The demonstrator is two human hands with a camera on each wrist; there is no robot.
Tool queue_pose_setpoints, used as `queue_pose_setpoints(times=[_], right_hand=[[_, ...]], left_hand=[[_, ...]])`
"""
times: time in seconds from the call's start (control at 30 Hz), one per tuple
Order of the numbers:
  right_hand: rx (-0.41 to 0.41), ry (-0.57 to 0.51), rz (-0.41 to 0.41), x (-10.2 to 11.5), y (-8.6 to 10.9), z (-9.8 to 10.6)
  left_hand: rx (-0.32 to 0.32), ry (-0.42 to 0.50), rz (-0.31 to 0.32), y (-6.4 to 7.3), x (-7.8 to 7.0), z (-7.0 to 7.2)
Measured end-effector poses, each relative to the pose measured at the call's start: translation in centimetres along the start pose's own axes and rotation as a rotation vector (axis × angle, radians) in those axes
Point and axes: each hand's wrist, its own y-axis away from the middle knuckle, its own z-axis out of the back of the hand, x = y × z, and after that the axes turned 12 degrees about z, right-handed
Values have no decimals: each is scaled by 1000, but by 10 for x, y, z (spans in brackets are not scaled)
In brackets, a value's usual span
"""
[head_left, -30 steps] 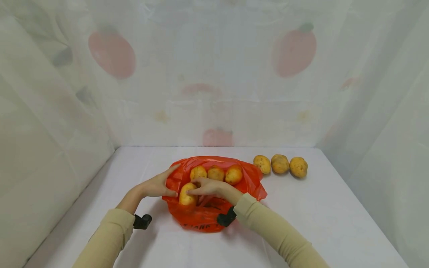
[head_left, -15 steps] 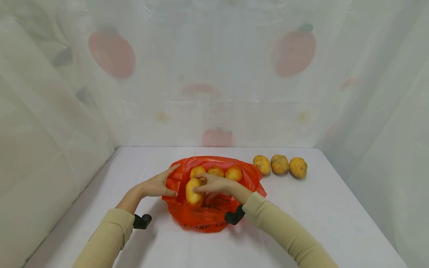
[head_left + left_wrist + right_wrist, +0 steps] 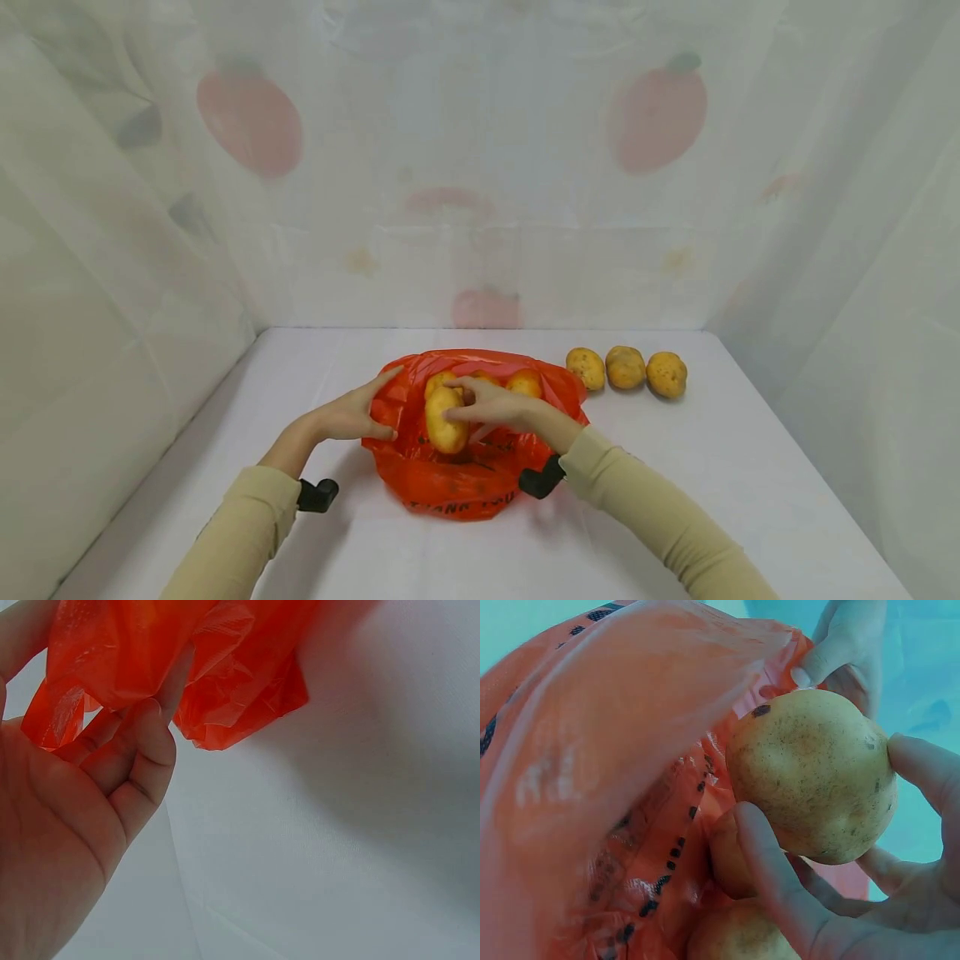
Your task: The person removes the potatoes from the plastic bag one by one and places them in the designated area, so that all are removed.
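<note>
Head view: the held potato (image 3: 446, 423) is at the bag's mouth, L of centre, w/ red film around it on all sides in this view; can't tell how far above the bag's floor it is. Long axis runs roughly near-far, near end a touch to the R; any up-down tilt is hard to judge. R hand (image 3: 498, 406) is the nearer one: it comes in from the R and grips the potato btwn thumb and fingers. R wrist view agrees: fingertips on opposite sides of the skin, a dark spot (image 3: 761, 710) on the potato's surface. L hand (image 3: 347, 417) is off to the L, w/ a gap btwn it and the potato; its fingers are bent round the L rim of the red bag (image 3: 442, 487), thumb toward the near side. So potato lies btwn the hands, touching R only.

Also in the bag, on the far side: a left potato (image 3: 439, 382), a right potato (image 3: 525, 382), plus a middle potato (image 3: 488, 377) mostly hidden behind R hand. Black lettering (image 3: 463, 506) along the bag's near side.

Outside, far R of the bag: three loose potatoes (image 3: 626, 367) in a row on the white table (image 3: 720, 500), the leftmost by the bag's R edge. Pale curtain (image 3: 480, 267) w/ faded fruit prints at the far side.
</note>
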Motion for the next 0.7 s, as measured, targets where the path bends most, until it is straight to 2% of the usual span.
queue_pose_setpoints(times=[0.3, 0.7], right_hand=[[-8, 31, 13, 5, 8, 7], [-29, -11, 76, 11, 19, 21]], left_hand=[[4, 16, 5, -1, -1, 0], [7, 38, -4, -1, -1, -2]])
